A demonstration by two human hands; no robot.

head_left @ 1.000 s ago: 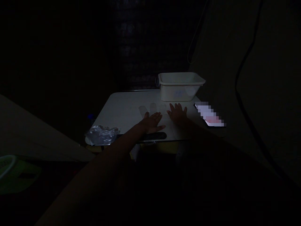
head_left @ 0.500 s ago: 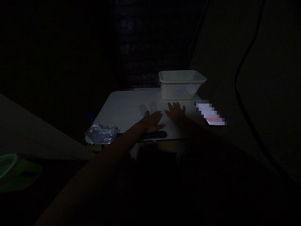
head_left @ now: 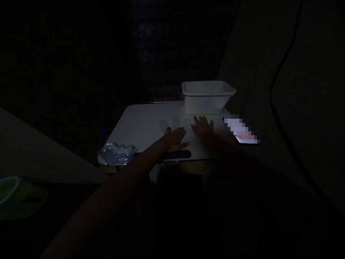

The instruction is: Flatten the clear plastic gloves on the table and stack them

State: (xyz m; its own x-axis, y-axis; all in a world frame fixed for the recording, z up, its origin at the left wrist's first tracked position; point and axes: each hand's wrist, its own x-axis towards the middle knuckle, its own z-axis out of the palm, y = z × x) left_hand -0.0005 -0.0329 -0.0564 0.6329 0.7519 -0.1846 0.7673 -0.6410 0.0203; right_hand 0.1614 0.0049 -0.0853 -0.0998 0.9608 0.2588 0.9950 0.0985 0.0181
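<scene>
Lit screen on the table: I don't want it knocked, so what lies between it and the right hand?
Nothing that I can make out: the head view shows a bare, dim stretch of tabletop between the right hand and the lit screen.

Table (head_left: pixel 137 124): tub (head_left: pixel 202 104), crumpled plastic (head_left: pixel 117 154), phone (head_left: pixel 241 130), dark strip (head_left: pixel 179 154).

The table (head_left: pixel 145 120) at mid-frame is pale greyish white with a faint streaked grain; the tub (head_left: pixel 205 104) at its upper right is off-white, with a faint bluish patch on its front. The plastic bag (head_left: pixel 115 154) at the table's lower left is clear with silvery highlights, a cap (head_left: pixel 103 132) beyond it blue. Basket (head_left: pixel 27 203), lower left of frame: green, perforated, with a paler rim.
</scene>
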